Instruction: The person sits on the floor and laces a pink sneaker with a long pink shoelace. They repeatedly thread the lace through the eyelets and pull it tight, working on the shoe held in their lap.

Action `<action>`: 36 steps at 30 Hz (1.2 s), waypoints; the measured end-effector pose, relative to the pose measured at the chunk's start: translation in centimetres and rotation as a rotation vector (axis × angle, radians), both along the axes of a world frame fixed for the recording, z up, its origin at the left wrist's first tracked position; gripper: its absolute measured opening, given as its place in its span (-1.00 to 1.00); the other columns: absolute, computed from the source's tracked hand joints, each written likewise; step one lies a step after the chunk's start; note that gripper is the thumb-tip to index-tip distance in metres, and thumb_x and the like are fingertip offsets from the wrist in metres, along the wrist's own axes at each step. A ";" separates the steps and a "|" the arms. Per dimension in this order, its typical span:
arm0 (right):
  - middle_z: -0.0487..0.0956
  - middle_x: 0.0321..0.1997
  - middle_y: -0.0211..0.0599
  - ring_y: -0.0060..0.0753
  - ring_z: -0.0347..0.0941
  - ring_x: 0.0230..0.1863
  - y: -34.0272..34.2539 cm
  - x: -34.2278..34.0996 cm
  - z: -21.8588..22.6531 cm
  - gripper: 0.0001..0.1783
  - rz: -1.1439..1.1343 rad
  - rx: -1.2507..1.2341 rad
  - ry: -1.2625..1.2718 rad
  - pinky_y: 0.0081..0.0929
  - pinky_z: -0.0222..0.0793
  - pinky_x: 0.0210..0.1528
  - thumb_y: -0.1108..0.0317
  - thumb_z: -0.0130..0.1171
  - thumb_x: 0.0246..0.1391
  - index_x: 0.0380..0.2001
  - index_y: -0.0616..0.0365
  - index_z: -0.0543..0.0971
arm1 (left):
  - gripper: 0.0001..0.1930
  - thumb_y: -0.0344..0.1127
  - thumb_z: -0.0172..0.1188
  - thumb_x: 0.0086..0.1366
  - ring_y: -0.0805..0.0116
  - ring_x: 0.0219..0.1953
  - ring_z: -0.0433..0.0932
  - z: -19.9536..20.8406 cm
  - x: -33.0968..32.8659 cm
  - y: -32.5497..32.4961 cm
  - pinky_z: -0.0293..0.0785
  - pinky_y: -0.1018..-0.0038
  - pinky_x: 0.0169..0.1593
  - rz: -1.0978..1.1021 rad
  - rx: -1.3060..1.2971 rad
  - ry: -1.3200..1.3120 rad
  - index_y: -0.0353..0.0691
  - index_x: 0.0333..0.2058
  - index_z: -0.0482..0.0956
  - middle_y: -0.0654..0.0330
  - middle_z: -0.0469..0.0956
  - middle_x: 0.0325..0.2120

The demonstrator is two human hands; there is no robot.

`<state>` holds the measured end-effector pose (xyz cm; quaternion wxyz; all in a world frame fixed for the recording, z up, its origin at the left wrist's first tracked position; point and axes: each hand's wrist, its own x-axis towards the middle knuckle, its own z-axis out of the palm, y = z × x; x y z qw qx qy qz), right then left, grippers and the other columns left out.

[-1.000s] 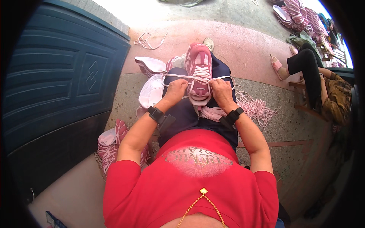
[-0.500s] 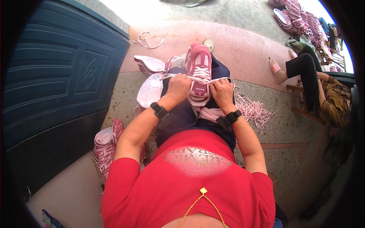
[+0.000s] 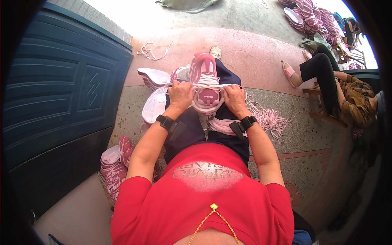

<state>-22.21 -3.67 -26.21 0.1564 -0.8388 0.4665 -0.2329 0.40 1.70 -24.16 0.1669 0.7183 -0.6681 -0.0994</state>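
Note:
A pink and white sneaker (image 3: 203, 69) rests on my lap, toe pointing away from me, with its pink tongue towards me. White shoelace (image 3: 208, 86) runs through its upper eyelets and stretches out to both sides. At the left of the shoe, my left hand (image 3: 181, 96) is closed on one lace end. My right hand (image 3: 235, 98) pinches the other end on the right side. Both laces look taut across the shoe's opening. Across my right thigh lies a bundle of pale pink laces (image 3: 222, 125).
White-lined shoe uppers (image 3: 155, 105) lie beside my left leg, and more pink uppers (image 3: 112, 167) are heaped lower left. Loose pink laces (image 3: 272, 120) spread on the floor at right. A blue door (image 3: 61, 77) stands left; a seated person (image 3: 354, 98) is at right.
The sneaker's near end has tilted up, and my hands have pulled the laces slightly farther apart. The whole view has shifted a little.

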 end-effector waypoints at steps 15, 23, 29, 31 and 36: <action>0.50 -0.43 -0.32 -0.27 0.42 -0.27 0.8 -0.1 0.2 -0.83 0.204 -0.115 -0.008 -0.36 0.28 -0.23 0.40 0.09 -0.08 -0.33 0.09 0.53 | -0.87 -0.33 0.26 0.01 0.10 -0.28 0.44 1.0 -2.4 -3.9 0.39 0.25 -0.23 -0.417 -0.038 -0.032 -0.22 -0.55 0.50 0.11 0.50 -0.52; 0.47 -0.31 -0.37 -0.37 0.35 -0.16 0.5 1.2 1.7 -0.78 0.265 -0.276 0.359 -0.30 0.12 -0.09 0.37 0.01 -0.06 -0.31 0.11 0.54 | -0.82 -0.35 0.33 0.02 0.37 -0.47 0.49 0.5 -2.0 -6.4 0.41 0.43 -0.38 -0.161 0.180 0.547 -0.26 -0.51 0.49 0.20 0.51 -0.57; 0.49 -0.26 -0.25 -0.18 0.42 -0.11 0.5 0.8 4.9 -0.82 0.311 -0.247 -0.237 -0.25 0.30 -0.03 0.49 0.12 -0.12 -0.35 0.18 0.47 | -0.88 -0.41 0.30 0.04 0.57 -0.48 0.49 2.0 -4.0 -9.1 0.43 0.62 -0.39 -0.104 0.469 1.032 -0.31 -0.44 0.58 0.28 0.56 -0.50; 0.54 -0.34 -0.20 -0.24 0.50 -0.30 -0.2 0.7 10.9 -0.86 0.223 -0.123 -0.718 -0.40 0.43 -0.25 0.63 0.10 0.00 -0.36 0.18 0.46 | -0.87 -0.43 0.31 0.01 0.57 -0.49 0.50 2.4 -4.5 -8.9 0.43 0.61 -0.40 -0.231 0.515 0.795 -0.32 -0.43 0.59 0.26 0.57 -0.49; 0.51 -0.47 -0.19 -0.43 0.47 -0.43 -1.2 -2.9 22.0 -0.85 0.205 -0.069 -1.251 -0.42 0.49 -0.29 0.46 0.01 0.21 -0.20 0.30 0.36 | -0.80 -0.36 0.27 0.01 0.16 -0.28 0.59 0.3 -4.7 -7.4 0.47 0.32 -0.16 -0.414 0.292 0.302 -0.28 -0.34 0.61 0.03 0.61 -0.37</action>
